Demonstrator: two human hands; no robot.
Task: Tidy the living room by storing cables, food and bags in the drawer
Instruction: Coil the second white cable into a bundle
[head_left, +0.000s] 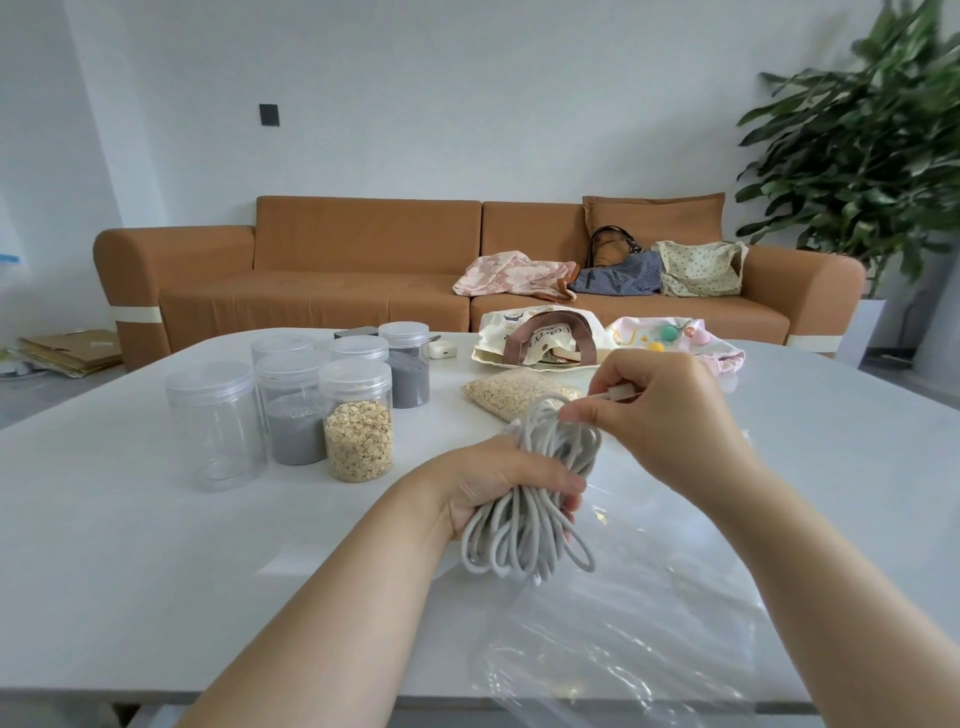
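A clear bag (623, 649) lies flat at the table's (156, 545) near edge, right under the cable (535, 499), likely waiting to take it. The left hand (498, 488) grips the coil's middle in a fist so the loops hold together; the right hand (660, 410) pinches the plug end (618, 393) above, probably to wrap the tail. There is room to move on either side. Just behind sit an oat pouch (514, 395), jars (358, 421) to the left, totes (540, 343) by the far edge. More bags (618, 275) lie on the sofa (363, 234); no drawer shows

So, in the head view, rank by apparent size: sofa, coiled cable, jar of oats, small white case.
1. sofa
2. coiled cable (nearer camera, so unsure versus jar)
3. jar of oats
4. small white case
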